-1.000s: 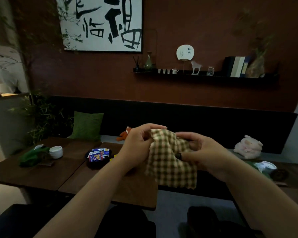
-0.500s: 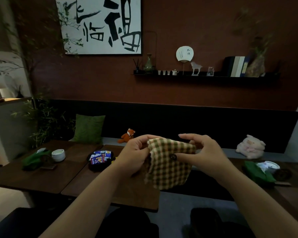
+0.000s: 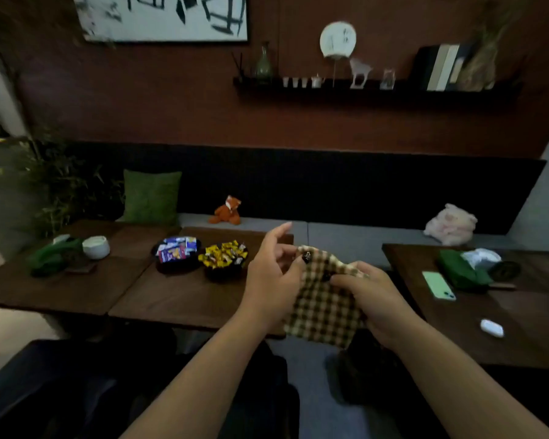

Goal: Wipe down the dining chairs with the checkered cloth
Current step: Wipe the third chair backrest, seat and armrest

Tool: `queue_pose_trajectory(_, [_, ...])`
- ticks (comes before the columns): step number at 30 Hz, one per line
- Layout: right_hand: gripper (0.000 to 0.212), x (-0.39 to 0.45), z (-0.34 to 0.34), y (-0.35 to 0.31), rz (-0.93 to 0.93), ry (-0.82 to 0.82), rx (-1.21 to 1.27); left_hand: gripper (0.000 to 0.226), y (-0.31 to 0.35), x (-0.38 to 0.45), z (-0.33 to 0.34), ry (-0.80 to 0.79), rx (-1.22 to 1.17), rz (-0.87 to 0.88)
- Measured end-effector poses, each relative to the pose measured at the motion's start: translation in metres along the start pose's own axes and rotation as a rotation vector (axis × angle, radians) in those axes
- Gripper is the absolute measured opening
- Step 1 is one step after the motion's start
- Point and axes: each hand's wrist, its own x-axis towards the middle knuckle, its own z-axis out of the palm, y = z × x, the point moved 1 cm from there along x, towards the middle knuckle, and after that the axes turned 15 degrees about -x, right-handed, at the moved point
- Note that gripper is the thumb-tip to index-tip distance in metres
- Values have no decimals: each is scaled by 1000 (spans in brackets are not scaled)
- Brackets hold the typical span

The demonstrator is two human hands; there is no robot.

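Both hands up at chest height: the left hand [image 3: 271,280] pinches the top corner of the checkered cloth [image 3: 322,304] with its forefinger lifted free, while the right hand [image 3: 373,299] grips the cloth's right edge. The cloth hangs between them, long axis downward, a soft brown-and-cream check, rumpled. The dark chairs [image 3: 76,384] sit low and nearest the left hand, I'd judge.

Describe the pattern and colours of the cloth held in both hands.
The cloth has a checkered pattern of brown and cream squares, seen in the head view.
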Motion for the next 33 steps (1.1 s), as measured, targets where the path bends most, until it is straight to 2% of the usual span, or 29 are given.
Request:
queue_pose_trajectory(4, [15, 12, 13, 61, 118, -2, -70, 52, -64, -16, -9, 51, 43, -128])
queue_pose_trajectory(8, [18, 12, 26, 153, 301, -2, -219, 49, -148, -54, -22, 97, 1, -399])
queue_pose_trajectory(12, [21, 7, 42, 223, 416, 81, -294, 46, -224, -100, -34, 177, -36, -652])
queue_pose_trajectory(14, [29, 4, 55, 241, 355, 158, -352, 44, -258, -119, -39, 238, -81, -767])
queue_pose_trajectory(16, [42, -2, 78, 253, 95, 222, -553, 46, -289, -131, -46, 305, -133, -856])
queue_pose_trajectory(17, [43, -5, 95, 261, -59, 172, -662, 47, -304, -135, -50, 351, -159, -890])
queue_pose_trajectory(18, [43, -8, 116, 274, -176, 41, -758, 48, -318, -139, -55, 398, -173, -916])
queue_pose_trajectory(20, [48, -22, 155, 300, -292, -301, -910, 48, -344, -144, -63, 464, -152, -943])
queue_pose_trajectory(21, [49, -28, 171, 310, -331, -419, -927, 47, -356, -146, -67, 480, -137, -947])
queue_pose_trajectory(24, [52, -27, 188, 325, -375, -470, -890, 45, -382, -150, -69, 491, -135, -953])
queue_pose_trajectory(27, [60, -6, 192, 324, -440, -519, -1041, 42, -397, -157, -67, 465, -125, -958])
queue_pose_trajectory(30, [60, 20, 203, 323, -663, -691, -1334, 37, -407, -154, -76, 502, -199, -1026])
queue_pose_trajectory(32, [52, 40, 209, 322, -825, -849, -1494, 32, -410, -147, -86, 520, -226, -1018])
queue_pose_trajectory(33, [46, 52, 212, 321, -825, -915, -1552, 29, -412, -145, -90, 522, -220, -1006])
